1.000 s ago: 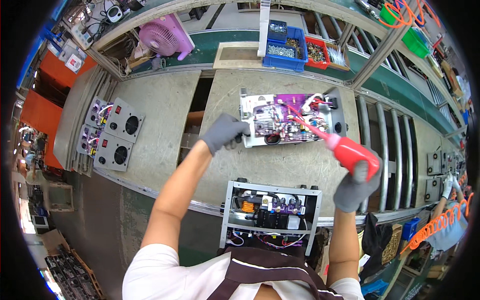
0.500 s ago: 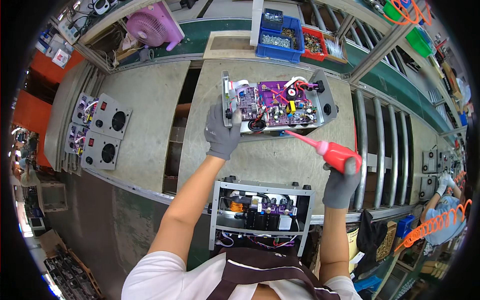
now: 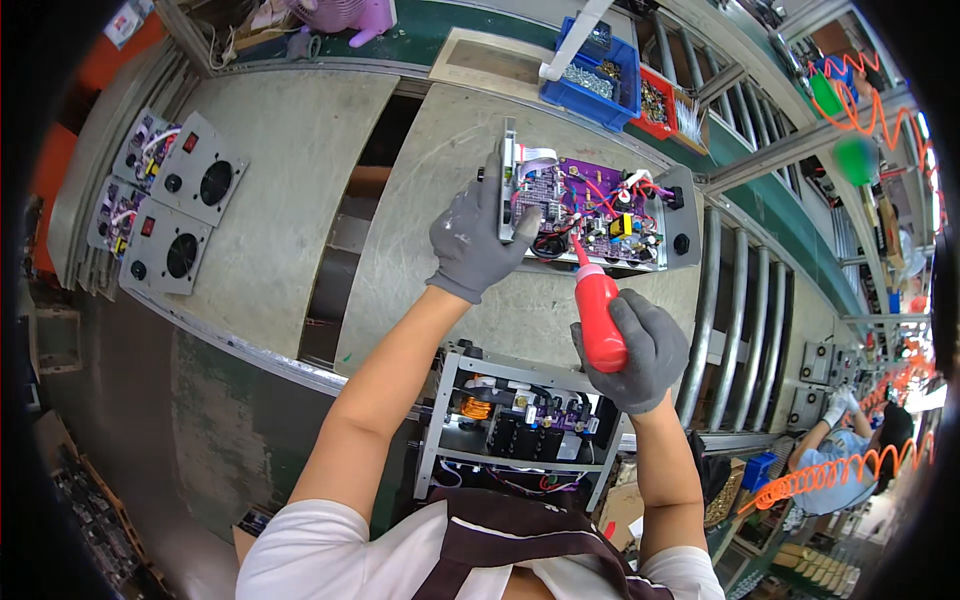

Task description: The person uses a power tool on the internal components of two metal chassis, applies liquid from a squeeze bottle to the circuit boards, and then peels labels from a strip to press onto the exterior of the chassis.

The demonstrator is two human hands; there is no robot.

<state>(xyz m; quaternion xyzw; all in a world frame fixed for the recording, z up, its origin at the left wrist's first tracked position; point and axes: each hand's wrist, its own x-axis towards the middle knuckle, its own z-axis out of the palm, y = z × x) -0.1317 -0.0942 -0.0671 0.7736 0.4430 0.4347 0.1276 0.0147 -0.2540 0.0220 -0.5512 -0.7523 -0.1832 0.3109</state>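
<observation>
A metal panel unit [image 3: 682,238] carrying a purple circuit board [image 3: 588,180] with wires and components stands on the worktable [image 3: 470,320]. My left hand [image 3: 475,240], in a grey glove, is closed on the unit's left end plate, with the thumb along its near side. In my gloved right hand [image 3: 645,350] is a red squeeze bottle [image 3: 600,315], its thin nozzle pointing away from me. The nozzle tip is at the near part of the board, beside a black coil; whether it touches cannot be told. Closer to me stands an open metal chassis [image 3: 525,365] with circuitry inside.
Two grey panels with fans [image 3: 165,250] lie at the left. Blue screw bins [image 3: 597,100] and a red bin [image 3: 655,105] stand at the back. A roller conveyor [image 3: 735,330] runs on the right, with a co-worker [image 3: 840,450] beyond. A gap [image 3: 350,225] splits the tabletop.
My right hand has moved left and tilted the bottle upright in view, bringing its nozzle over the board. My left hand has shifted its hold on the end plate. The view has turned.
</observation>
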